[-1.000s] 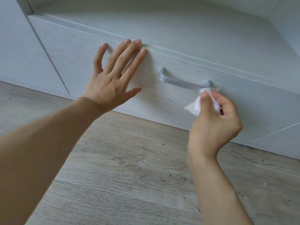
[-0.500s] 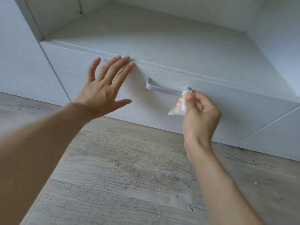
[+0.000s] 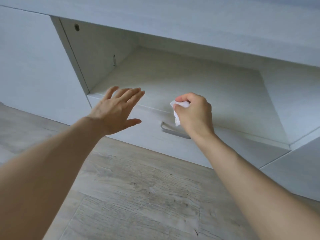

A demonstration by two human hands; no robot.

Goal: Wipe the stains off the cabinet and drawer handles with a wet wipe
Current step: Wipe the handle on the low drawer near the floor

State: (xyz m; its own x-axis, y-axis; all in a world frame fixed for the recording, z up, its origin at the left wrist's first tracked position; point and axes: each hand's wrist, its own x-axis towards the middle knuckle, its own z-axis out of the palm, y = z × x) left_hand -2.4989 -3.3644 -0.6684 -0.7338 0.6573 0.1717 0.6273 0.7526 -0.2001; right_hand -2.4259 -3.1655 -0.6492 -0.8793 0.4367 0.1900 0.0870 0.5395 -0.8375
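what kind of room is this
Likely a room at home, though which one is unclear: a low white cabinet with a drawer handle stands on a wood-look floor, with an open shelf above the drawer.

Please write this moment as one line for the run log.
left hand: open, by drawer edge | right hand: holds wipe above handle

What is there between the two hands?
In the head view, only bare pale drawer front and the shelf edge above it show between the left hand and the right hand, which holds the wipe.
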